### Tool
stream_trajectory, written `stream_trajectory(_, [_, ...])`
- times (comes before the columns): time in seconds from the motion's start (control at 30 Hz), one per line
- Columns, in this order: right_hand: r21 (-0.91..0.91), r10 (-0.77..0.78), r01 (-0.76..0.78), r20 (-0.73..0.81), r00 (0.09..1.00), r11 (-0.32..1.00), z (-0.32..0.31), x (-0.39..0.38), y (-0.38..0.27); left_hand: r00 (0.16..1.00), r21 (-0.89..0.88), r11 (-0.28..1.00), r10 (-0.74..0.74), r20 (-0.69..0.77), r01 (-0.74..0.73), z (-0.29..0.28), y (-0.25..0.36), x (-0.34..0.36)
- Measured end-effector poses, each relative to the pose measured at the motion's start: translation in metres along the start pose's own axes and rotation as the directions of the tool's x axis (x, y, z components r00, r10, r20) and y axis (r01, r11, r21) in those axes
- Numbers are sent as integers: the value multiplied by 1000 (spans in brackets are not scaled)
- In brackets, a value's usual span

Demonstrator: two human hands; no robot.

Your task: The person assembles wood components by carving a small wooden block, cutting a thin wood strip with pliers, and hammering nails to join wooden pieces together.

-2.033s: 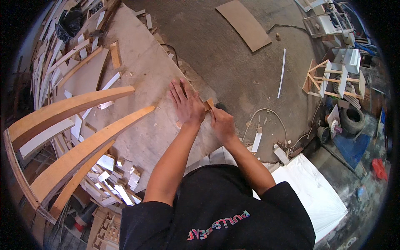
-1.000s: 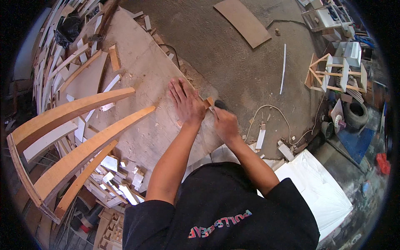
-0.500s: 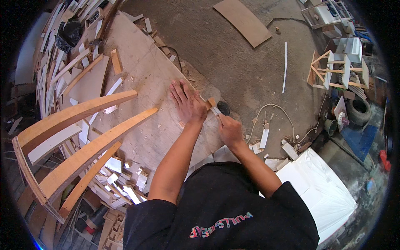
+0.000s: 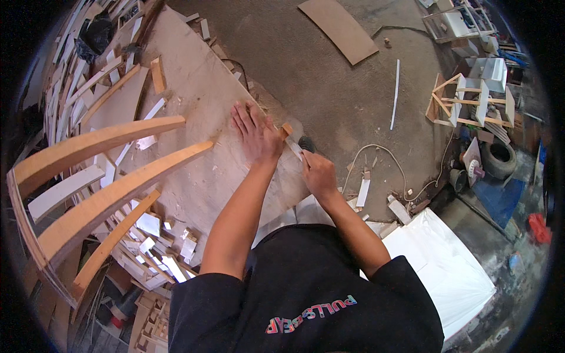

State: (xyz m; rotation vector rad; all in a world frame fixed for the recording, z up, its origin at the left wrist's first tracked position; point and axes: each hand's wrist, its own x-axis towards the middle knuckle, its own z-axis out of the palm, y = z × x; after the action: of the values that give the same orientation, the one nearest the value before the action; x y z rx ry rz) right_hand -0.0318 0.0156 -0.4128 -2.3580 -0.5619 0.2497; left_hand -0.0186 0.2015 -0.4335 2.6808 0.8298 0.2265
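Note:
My left hand (image 4: 258,136) lies flat with its fingers stretched out on a large pale wooden board (image 4: 206,88), near its right edge. Close beside its thumb side, at that edge, is a small light-brown wood block (image 4: 286,129). My right hand (image 4: 319,174) is closed round the near end of a narrow tool with a flat, pale grey blade (image 4: 293,147). The blade runs from my fist up to the block; its handle is hidden in the fist, and I cannot tell its exact kind.
Left stands a frame of curved wooden ribs (image 4: 118,182), with piled wood offcuts (image 4: 168,259) behind and below. A white covered slab (image 4: 438,265) lies to the right. Beyond the board, a brown panel (image 4: 338,29), a white strip (image 4: 395,94) and a cable (image 4: 391,156) are on the floor.
The whole view has shifted slightly. My right hand has drawn back a little toward me, and more of the blade shows between it and the block. My left hand stays flat on the board.

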Motion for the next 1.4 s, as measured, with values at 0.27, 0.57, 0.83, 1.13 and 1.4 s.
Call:
stream_trajectory(0.27, [8,20,-21,63,998,1000,-25,-28,-11,999,35,998,-49,17,48,-1,4,-5])
stream_trajectory(0.57, [-99,131,-120,117,984,988,-46,-78,-8,990,-5,993,-117,-79,117,10,9,4])
stream_trajectory(0.83, [235,399,-448,230,888,862,-96,-47,-9,992,-166,985,-72,-107,54,-2,-3,1])
stream_trajectory(1.13, [259,331,-415,313,890,872,-85,3,-39,989,36,999,26,-149,-21,-6,-11,5])
stream_trajectory(1.4, [-218,214,-150,308,927,964,-53,49,-57,1000,86,996,-17,-20,18,-4,-9,8])
